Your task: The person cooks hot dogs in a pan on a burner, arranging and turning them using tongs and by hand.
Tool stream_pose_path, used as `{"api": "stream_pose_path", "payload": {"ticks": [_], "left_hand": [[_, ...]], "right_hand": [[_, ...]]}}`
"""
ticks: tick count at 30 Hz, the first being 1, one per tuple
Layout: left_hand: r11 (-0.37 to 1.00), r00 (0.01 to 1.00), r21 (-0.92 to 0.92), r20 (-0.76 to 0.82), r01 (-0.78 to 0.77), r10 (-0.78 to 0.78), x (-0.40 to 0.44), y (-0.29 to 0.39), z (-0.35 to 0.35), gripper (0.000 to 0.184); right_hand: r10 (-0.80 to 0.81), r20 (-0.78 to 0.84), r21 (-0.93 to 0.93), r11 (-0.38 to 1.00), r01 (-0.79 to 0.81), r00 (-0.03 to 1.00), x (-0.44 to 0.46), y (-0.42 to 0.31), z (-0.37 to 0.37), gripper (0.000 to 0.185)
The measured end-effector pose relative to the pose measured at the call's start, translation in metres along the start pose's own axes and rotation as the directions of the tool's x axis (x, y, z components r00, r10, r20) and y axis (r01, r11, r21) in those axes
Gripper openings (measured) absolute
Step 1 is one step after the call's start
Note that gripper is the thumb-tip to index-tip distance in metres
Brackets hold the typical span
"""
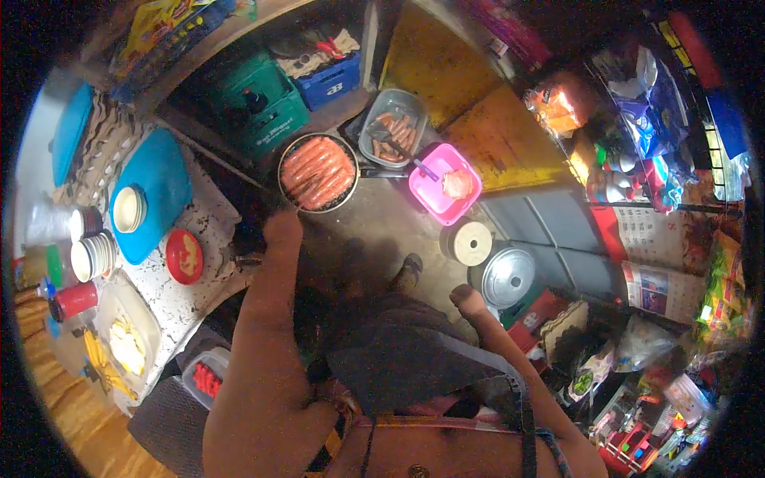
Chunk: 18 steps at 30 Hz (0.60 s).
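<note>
Several reddish sausages (pixel 325 163) lie side by side in a round frying pan (pixel 355 180), whose handle points right. My left hand (pixel 283 230) is curled just below the near left rim of the pan; what its fingers hold, if anything, is hidden. Away to the right, my right hand (pixel 468 302) is closed, with nothing visible in it, near a round metal lid (pixel 508 276). Beyond the pan handle, a grey plastic tub (pixel 394 97) holds browned sausages and a dark utensil. A pink basin (pixel 446 213) beside it contains a pale pink lump.
On the left, a table (pixel 211 211) carries a blue lid (pixel 159 179), stacked bowls (pixel 92 256) and a red plate (pixel 185 256). Green (pixel 267 107) and blue crates (pixel 331 82) stand behind the pan. A pale round container (pixel 468 243) sits near the grey cabinet. Packaged goods crowd the right.
</note>
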<state>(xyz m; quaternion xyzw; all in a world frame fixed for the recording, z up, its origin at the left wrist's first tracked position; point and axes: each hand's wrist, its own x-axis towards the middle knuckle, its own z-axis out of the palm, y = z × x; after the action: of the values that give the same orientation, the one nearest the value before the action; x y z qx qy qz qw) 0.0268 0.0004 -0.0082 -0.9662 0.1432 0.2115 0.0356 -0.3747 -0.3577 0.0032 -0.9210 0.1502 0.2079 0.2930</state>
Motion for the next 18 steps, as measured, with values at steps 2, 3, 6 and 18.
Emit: {"api": "stream_pose_path", "payload": {"ticks": [2, 3, 6, 18], "left_hand": [[0.999, 0.999, -0.038, 0.043, 0.010, -0.008, -0.005, 0.000, -0.006, 0.027], [1.000, 1.000, -0.016, 0.027, 0.005, -0.005, -0.008, 0.000, -0.005, 0.028], [1.000, 1.000, 0.023, 0.003, 0.006, -0.006, -0.012, 0.001, -0.006, 0.029], [0.998, 1.000, 0.059, 0.026, 0.013, -0.015, 0.000, -0.008, 0.009, 0.025]], "right_hand": [[-0.249, 0.048, -0.282, 0.926, 0.252, 0.967, 0.005, 0.031, 0.022, 0.007], [-0.245, 0.068, -0.303, 0.918, 0.254, 0.967, 0.005, 0.028, 0.019, 0.007], [-0.258, 0.088, -0.336, 0.902, 0.273, 0.962, 0.005, 0.023, 0.016, 0.009], [-0.244, 0.016, -0.130, 0.961, 0.244, 0.970, 0.001, 0.015, 0.001, 0.020]]}}
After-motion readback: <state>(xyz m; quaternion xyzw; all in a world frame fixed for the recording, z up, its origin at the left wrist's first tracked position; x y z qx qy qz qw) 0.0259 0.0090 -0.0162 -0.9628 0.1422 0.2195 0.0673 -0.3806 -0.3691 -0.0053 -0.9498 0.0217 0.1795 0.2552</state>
